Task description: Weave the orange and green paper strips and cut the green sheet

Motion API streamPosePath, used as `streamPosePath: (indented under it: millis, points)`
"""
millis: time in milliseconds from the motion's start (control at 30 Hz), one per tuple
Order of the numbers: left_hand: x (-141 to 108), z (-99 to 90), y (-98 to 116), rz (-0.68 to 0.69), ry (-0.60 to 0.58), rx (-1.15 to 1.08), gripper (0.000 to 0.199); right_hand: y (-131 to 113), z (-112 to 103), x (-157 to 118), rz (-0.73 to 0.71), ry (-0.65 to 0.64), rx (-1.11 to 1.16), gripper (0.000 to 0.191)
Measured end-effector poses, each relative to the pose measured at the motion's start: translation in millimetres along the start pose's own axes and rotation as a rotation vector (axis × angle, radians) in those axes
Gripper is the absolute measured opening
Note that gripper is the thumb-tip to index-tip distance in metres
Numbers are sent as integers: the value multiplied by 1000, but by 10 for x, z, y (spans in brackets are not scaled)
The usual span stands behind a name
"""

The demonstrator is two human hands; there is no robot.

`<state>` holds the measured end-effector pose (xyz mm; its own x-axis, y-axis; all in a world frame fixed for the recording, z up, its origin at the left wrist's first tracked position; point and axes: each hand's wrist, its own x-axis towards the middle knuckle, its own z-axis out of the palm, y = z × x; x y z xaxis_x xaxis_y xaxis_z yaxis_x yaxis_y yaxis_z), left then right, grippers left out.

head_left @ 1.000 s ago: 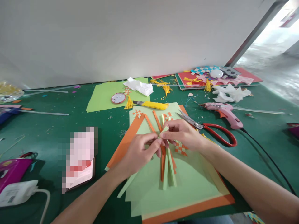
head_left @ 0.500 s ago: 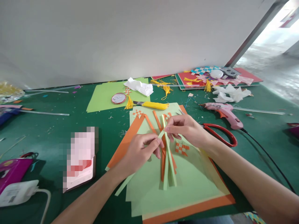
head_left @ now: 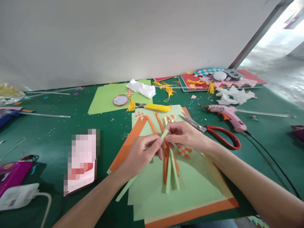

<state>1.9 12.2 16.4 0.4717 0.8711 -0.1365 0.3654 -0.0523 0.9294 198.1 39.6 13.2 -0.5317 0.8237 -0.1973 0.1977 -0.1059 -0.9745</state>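
Observation:
A light green paper strip (head_left: 164, 134) is pinched between the thumb and fingers of my left hand (head_left: 148, 148). Its short upper end points up and to the right, and a long green tail (head_left: 127, 188) emerges below my left wrist. My right hand (head_left: 179, 134) is closed at that upper end, thumb and forefinger against the strip. Under both hands, loose orange strips (head_left: 165, 171) and green strips (head_left: 175, 171) lie crossed on stacked pale green sheets (head_left: 199, 186). A small woven orange-and-green piece (head_left: 184, 152) rests just right of them.
Scissors with red handles (head_left: 223, 136) lie right of my right hand, near a pink glue gun (head_left: 228, 115) with its cable. A yellow utility knife (head_left: 158, 107) lies beyond the sheets. To the left are a phone (head_left: 83, 161) and a white charger (head_left: 19, 196).
My right hand has shifted slightly down along the strip, uncovering its upper end and more of the scissors' blades. My left hand stays nearly in place.

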Motion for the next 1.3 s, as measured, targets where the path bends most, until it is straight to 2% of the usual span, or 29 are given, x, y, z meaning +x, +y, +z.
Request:
streamPosePath:
  millis: [133,300,633,800,1000,1300]
  points:
    - [4,-1,-5,14,-31,6,38,92,75,19,-16,-11,18,3]
    - [2,7,-16,-2,-69,-16,37,112,81,17,-14,13,-30,6]
    - [-5,4,-18,-45,-83,-97,31,-14,-107,-19,-52,108,-74,8]
    - [-3,7,-5,-25,-50,-160,32,-4,-192,-17,-118,245,10,7]
    - [18,24,24,-38,3,-214,29,5,-13,-3,-33,105,69,15]
    - [10,25,18,-56,-113,-93,32,51,89,31,-15,97,217,10]
